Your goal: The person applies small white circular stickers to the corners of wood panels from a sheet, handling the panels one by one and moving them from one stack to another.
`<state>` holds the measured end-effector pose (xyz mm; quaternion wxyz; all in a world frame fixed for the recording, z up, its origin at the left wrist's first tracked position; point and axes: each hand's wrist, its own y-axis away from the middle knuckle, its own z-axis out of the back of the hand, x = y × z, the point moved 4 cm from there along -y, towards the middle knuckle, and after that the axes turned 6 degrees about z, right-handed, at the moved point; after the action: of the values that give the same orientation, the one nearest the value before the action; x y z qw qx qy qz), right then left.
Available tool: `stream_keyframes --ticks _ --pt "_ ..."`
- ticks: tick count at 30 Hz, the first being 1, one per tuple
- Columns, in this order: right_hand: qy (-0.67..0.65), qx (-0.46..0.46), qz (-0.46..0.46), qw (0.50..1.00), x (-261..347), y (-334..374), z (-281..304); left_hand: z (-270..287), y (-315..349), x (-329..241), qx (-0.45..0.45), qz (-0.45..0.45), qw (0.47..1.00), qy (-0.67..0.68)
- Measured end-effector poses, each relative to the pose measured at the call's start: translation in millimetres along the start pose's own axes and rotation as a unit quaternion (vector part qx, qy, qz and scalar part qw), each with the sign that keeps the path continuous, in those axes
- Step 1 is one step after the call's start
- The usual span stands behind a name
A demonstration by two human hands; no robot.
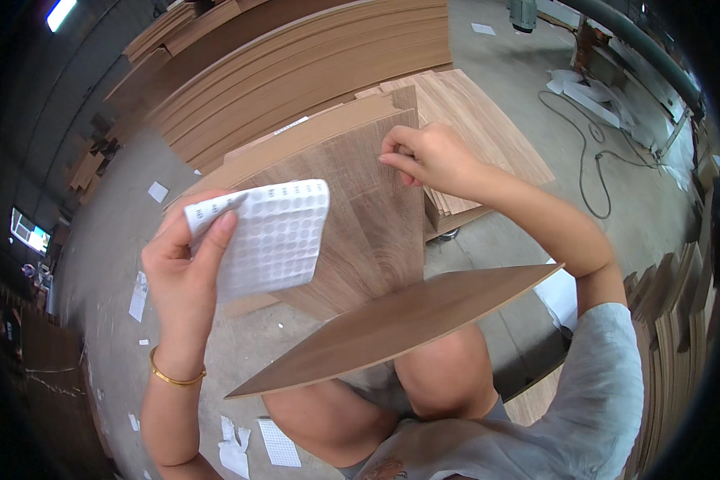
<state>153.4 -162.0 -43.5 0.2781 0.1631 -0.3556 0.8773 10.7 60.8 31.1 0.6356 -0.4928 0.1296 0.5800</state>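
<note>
My left hand (180,264) grips a white sheet of round stickers (276,240) by its left edge, thumb on the front. The sheet curls a little and hangs over a wood-grain panel (368,192). Above that panel's right edge is my right hand (436,160), its fingers pinched together. Whatever they hold, if anything, is too small to make out. A thin brown board (400,324) rests tilted across my knees, its far edge by the wood-grain panel.
Tall stacks of boards (320,76) stand at the far side, with lighter wood-grain panels (488,136) beside them. More boards (672,336) lean at the right. A cable (604,172) loops on the floor. Paper scraps (234,448) and a used sticker sheet (280,442) lie near my legs.
</note>
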Motion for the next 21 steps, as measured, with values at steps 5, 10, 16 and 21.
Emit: stream_keyframes --ticks 5,10,16,21 --pt "0.021 -0.085 0.098 0.991 2.5 -4.0 -9.3 -2.9 2.6 12.5 0.031 0.046 0.998 0.008" --pt "-0.130 -0.072 0.286 0.947 75.6 -19.1 -4.8 -21.3 0.9 16.2 0.097 0.085 0.991 0.028" --pt "-0.186 -0.058 0.117 0.974 50.7 -13.1 -4.2 -13.6 5.4 20.3 0.095 0.087 0.991 0.040" --pt "-0.295 -0.033 -0.123 0.947 1.5 11.4 -19.0 7.6 15.7 36.9 0.033 0.130 0.985 0.107"
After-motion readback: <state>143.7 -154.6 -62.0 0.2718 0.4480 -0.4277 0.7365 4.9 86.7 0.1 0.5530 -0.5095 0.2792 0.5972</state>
